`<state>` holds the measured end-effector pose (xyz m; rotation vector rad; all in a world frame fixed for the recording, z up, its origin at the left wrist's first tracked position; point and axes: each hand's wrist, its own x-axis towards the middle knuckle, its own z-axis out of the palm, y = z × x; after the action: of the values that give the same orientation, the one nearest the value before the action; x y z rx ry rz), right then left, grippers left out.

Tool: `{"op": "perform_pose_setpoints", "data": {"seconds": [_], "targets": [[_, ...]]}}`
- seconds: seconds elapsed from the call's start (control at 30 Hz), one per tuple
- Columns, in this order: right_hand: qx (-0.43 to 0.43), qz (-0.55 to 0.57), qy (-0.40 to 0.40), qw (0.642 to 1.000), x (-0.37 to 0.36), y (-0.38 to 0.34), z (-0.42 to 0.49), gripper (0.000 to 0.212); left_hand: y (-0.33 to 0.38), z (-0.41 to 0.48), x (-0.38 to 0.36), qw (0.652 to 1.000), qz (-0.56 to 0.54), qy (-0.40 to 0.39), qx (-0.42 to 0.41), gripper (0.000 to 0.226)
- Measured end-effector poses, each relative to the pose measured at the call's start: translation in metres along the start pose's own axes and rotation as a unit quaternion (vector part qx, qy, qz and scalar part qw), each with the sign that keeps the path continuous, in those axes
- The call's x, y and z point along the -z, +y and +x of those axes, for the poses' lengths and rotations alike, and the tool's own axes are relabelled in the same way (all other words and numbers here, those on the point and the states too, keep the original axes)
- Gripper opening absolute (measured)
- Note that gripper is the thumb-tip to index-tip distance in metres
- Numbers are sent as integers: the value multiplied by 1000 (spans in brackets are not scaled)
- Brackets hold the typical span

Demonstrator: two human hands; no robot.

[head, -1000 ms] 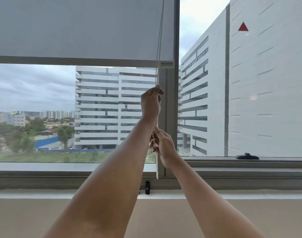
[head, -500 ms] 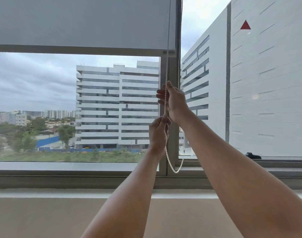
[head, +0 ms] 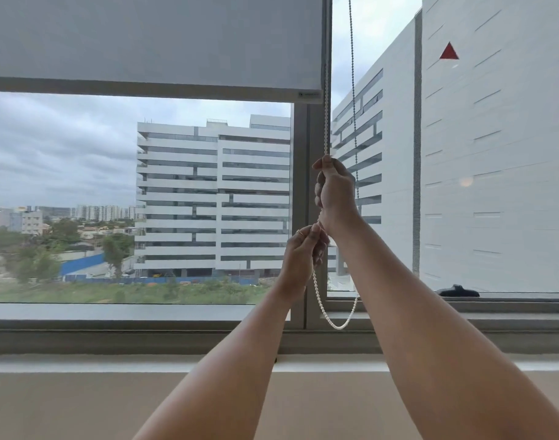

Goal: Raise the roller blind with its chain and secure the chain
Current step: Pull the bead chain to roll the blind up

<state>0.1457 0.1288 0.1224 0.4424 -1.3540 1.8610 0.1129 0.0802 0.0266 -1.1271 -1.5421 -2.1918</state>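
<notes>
The grey roller blind (head: 151,42) covers only the top of the window; its white bead chain (head: 326,122) hangs beside it in a loop

A grey-framed window (head: 299,217) shows white office blocks (head: 213,198) under overcast sky (head: 56,147).

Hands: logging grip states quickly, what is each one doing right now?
Left hand: closed, gripping the chain lower down.
Right hand: closed around the chain, higher up.

Right hand (head: 335,192) above left hand (head: 303,252), both on white beaded chain (head: 326,128), right of grey fabric roller blind (head: 145,42), before grey window mullion (head: 300,185).
</notes>
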Motion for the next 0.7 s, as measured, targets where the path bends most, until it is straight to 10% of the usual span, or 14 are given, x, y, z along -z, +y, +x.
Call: {"op": "perform_pose_setpoints", "data": {"seconds": [0.7], "targets": [[-43, 25, -46, 998, 2, 65, -55, 35, 113, 71, -15, 994, 35, 99, -8, 27]]}}
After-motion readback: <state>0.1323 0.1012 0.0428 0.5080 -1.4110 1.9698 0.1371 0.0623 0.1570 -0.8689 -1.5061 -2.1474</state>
